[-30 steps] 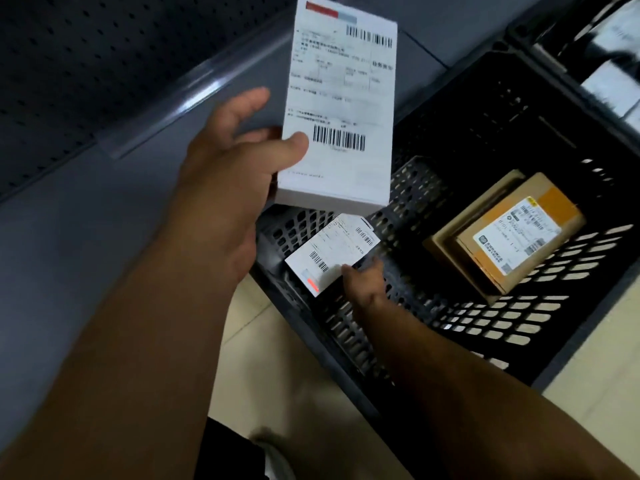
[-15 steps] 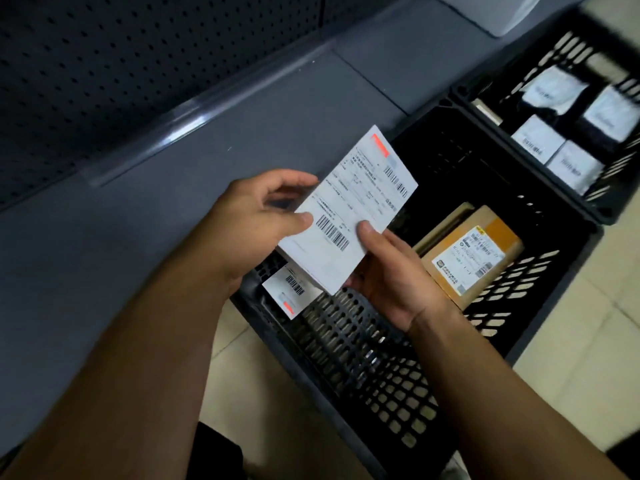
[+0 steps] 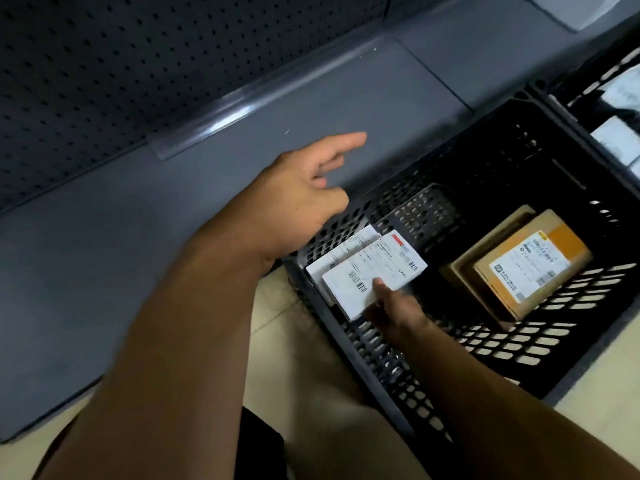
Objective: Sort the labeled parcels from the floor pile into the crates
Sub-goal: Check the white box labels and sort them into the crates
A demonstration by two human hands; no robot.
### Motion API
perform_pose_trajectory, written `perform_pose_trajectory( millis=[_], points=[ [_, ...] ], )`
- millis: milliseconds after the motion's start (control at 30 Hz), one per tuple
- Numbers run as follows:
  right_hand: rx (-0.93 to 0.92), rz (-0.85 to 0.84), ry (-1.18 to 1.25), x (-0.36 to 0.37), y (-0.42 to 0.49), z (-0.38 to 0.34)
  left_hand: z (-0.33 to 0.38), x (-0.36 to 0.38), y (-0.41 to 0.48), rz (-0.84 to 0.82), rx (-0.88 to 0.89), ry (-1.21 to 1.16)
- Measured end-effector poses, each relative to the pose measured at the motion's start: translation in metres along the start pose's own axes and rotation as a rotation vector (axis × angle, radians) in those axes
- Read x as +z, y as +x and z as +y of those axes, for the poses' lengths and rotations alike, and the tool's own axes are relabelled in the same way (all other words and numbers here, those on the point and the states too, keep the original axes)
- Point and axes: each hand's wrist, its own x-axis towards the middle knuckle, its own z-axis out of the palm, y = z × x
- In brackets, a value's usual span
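Head view: the right hand (image 3: 394,310) reaches down into the black crate (image 3: 381,362). Its thumb lies on the label face of a flat white parcel (image 3: 377,271). The other fingers are hidden under the parcel's near edge, so this reads as a pinch, with the parcel held low in the crate's left corner. The parcel lies over a second white parcel (image 3: 341,252), which shows only as a strip at its far side. Whether the two touch cannot be told.

The left hand (image 3: 304,199) hovers above the crate's left end and the grey shelf (image 3: 311,109), with its fingers loosely spread and nothing in them.

To the right in the same crate, well apart from the white parcels, lies a brown cardboard parcel (image 3: 530,265) with its label up. A neighbouring crate (image 3: 540,93) at the right edge holds blurred white-labelled packets (image 3: 613,136).

By this showing several parcels are already sorted, and this one is down in its crate but not yet let go. The floor pile is out of view, so what is left cannot be judged.
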Motion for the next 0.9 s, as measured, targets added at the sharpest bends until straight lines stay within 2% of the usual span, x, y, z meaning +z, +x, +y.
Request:
perform_pose_trajectory(
  millis=[233,433,700,900],
  points=[
    [-0.060,-0.041,-0.130,0.016,0.037,0.018,0.002,0.005,-0.005,0.047,-0.035,0.039],
    [-0.098,-0.049,-0.116,0.022,0.049,0.016,0.007,0.011,-0.006,0.004,-0.068,0.008],
    [-0.043,-0.043,-0.083,0.022,0.040,0.013,0.014,0.020,-0.004,0.016,-0.088,0.033],
    [-0.062,-0.023,-0.220,0.016,0.040,0.008,0.015,0.027,-0.011,0.014,-0.118,0.030]
  ],
)
